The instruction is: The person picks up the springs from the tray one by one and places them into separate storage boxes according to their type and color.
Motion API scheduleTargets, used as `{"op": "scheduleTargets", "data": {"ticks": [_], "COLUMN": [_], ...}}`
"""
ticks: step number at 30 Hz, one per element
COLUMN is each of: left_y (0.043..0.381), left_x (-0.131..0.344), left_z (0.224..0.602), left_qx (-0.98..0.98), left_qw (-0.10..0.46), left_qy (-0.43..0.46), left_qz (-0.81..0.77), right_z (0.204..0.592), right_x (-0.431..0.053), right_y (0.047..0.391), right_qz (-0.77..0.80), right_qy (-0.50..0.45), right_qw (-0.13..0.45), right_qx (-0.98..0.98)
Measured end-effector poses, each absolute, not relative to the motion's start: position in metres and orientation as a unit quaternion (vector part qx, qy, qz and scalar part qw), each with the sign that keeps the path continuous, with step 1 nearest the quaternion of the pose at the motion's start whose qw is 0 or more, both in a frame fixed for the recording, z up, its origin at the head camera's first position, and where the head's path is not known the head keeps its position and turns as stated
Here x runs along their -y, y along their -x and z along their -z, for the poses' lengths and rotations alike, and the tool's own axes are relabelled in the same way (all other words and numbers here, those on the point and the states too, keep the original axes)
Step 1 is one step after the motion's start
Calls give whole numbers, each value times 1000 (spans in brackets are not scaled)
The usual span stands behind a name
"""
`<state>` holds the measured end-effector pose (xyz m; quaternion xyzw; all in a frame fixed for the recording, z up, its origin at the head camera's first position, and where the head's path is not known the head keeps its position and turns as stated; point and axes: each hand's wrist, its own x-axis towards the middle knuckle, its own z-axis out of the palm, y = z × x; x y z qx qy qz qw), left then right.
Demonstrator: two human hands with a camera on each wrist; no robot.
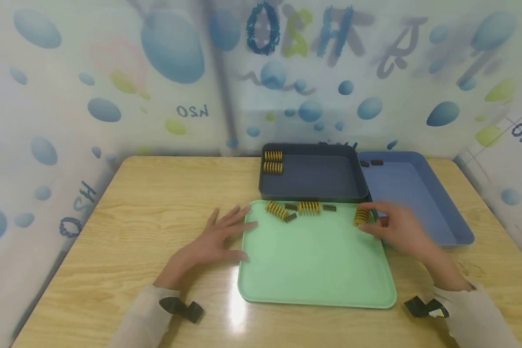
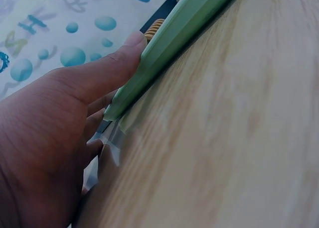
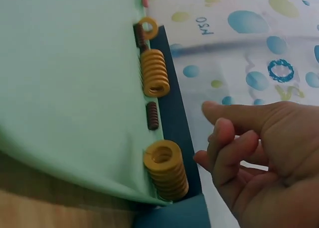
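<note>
My left hand [image 1: 219, 237] has its fingers spread along the left rim of the light green tray [image 1: 313, 270]; in the left wrist view its thumb [image 2: 107, 73] lies against that rim. At the tray's far right corner, my right hand [image 1: 398, 227] hovers with thumb and forefinger apart, overlapping a yellow coil spring [image 1: 361, 216] in the head view. The right wrist view shows this spring [image 3: 169, 171] beside the fingers, with nothing between them. Two more yellow springs [image 1: 309, 208] and three small dark springs [image 1: 329, 208] lie along the tray's far edge.
Behind the green tray stands a dark grey tray [image 1: 317, 176] with two yellow springs [image 1: 273, 167] at its left. A blue tray [image 1: 435, 208] to the right has small dark springs [image 1: 377, 162] near its far left corner. A patterned curtain [image 1: 156, 121] borders the wooden table [image 1: 169, 188].
</note>
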<state>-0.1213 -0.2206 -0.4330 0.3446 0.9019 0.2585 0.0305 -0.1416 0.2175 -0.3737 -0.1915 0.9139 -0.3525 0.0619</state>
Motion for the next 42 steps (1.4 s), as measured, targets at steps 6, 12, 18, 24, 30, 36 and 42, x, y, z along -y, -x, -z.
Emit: {"op": "scheduleTargets", "data": {"ticks": [6, 12, 18, 24, 30, 36, 42], "left_y": [121, 122, 121, 121, 121, 122, 121], "left_x": [221, 221, 221, 220, 220, 220, 219], "left_z": [433, 434, 435, 434, 432, 431, 433], "left_qx": [-902, -902, -901, -901, -902, -902, -902], "left_qw": [35, 37, 31, 29, 29, 30, 31], "left_qy": [-342, -342, -344, -346, -346, -346, -346], "left_qz": [-259, -261, -262, -259, -256, -257, -258], "right_z": [381, 385, 393, 407, 413, 415, 414], "right_x": [-212, -203, -191, -186, -186, -183, -177], "right_y": [119, 97, 91, 91, 95, 98, 90], "right_qz": [458, 538, 561, 560, 566, 572, 583], "right_qy": [172, 113, 70, 70, 100, 124, 132], "right_qw": [101, 88, 112, 95, 100, 93, 84], "right_qx": [-867, -830, -817, -820, -812, -805, -797]}}
